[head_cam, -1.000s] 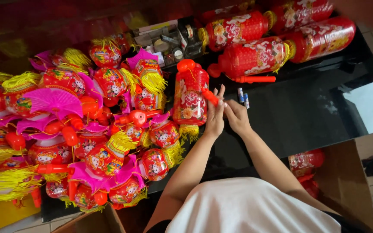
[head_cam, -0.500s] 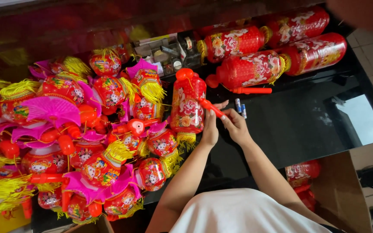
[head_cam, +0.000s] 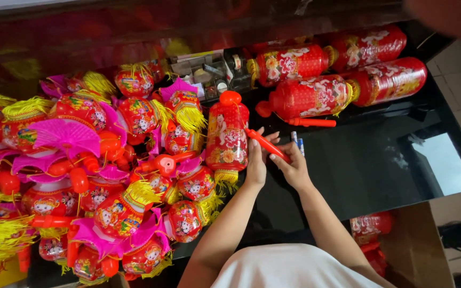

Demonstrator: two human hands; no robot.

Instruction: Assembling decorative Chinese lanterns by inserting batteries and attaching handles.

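Hands: both at the middle of the black tabletop (head_cam: pixel 380 176), close together, working on one lantern.
Left hand (head_cam: pixel 255 160): fingers curled against the side of the upright red lantern (head_cam: pixel 227 137), steadying it; closed on it, not a full wrap.
Right hand (head_cam: pixel 293 166): pinched shut on the lower end of a red plastic handle stick (head_cam: pixel 265 144); the stick's far end touches the lantern body.
Lantern: red cylinder, printed pattern, red knob on top, yellow tassel fringe at its lower end, standing between the hands and the pile.
Change: against the earlier frames the stick has swung down from beside the lantern's top to lie slanted across its lower half, and both hands sit slightly nearer the body. Lantern has stayed in the same spot.
Meaning: my read is that the stick is being lined up with or fitted to this lantern; not seated as far as I can tell, the joint itself is hidden by the fingers.
Near right hand: two small blue-and-white cylinders (head_cam: pixel 297 145), look like batteries, lying just past the fingertips.
Further right: four long red lanterns (head_cam: pixel 316 95) on their sides, a loose red stick (head_cam: pixel 311 122) beside them.
Left: big heap of small red lanterns with pink fans and yellow tassels (head_cam: pixel 108 170).
Back: tray of small parts (head_cam: pixel 209 72), contents too small to tell.
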